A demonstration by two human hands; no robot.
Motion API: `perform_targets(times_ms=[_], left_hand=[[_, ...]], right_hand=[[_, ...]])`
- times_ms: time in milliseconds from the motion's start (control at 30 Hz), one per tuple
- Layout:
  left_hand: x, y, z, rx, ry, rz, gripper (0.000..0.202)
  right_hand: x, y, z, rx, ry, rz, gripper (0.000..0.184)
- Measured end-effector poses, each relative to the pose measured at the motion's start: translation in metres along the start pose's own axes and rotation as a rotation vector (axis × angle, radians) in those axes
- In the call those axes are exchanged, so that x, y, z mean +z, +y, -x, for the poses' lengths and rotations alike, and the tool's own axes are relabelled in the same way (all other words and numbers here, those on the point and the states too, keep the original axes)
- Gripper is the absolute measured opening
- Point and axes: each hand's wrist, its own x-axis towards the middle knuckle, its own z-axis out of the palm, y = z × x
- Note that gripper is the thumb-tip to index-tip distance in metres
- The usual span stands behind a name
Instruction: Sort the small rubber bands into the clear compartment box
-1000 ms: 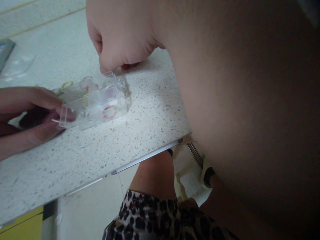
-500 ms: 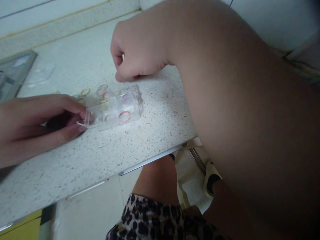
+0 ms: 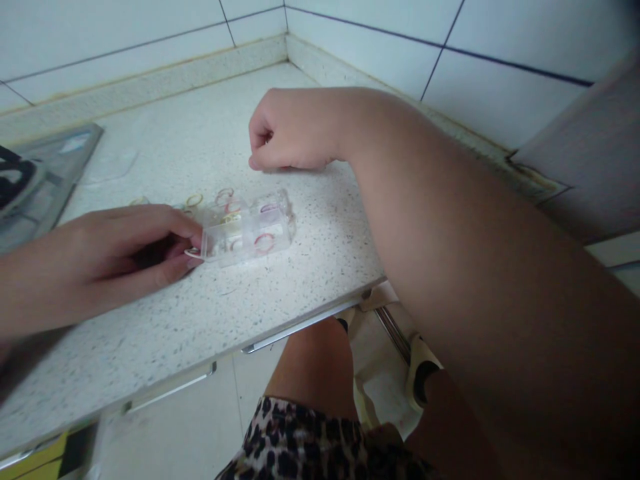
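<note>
Spreading under the clear box (image 3: 249,245), the pale bench (image 3: 165,320) carries everything. Beyond the box, the right hand (image 3: 297,130) bends with curled fingers; whether they hold anything, I cannot tell. The left hand (image 3: 125,257) pinches the box's left end, a white loop (image 3: 192,253) poking out there. A red ring (image 3: 264,243) shows in the box.

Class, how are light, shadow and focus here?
All in the head view: shadow lies on the speckled white countertop below the bare left forearm; the bare right forearm is darker toward the lower right; the clear plastic compartment box looks soft.
</note>
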Motion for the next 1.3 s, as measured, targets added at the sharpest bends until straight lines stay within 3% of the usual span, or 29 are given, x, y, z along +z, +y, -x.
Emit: perform_targets(times_ms=[333, 533, 667, 1300], left_hand=[[-0.003, 0.004, -0.003, 0.047, -0.017, 0.032, 0.030], [-0.002, -0.004, -0.005, 0.156, -0.011, 0.039, 0.020], [-0.001, -0.009, -0.006, 0.199, 0.016, 0.084, 0.017], [-0.004, -0.011, -0.004, 0.127, 0.016, 0.152, 0.020]], right_hand=[[0.004, 0.009, -0.004, 0.017, 0.011, -0.103, 0.024], [0.006, 0.009, -0.006, 0.110, 0.013, -0.167, 0.026], [0.010, 0.014, -0.011, 0.092, 0.056, -0.211, 0.024], [0.015, 0.013, -0.010, 0.179, 0.081, -0.327, 0.023]])
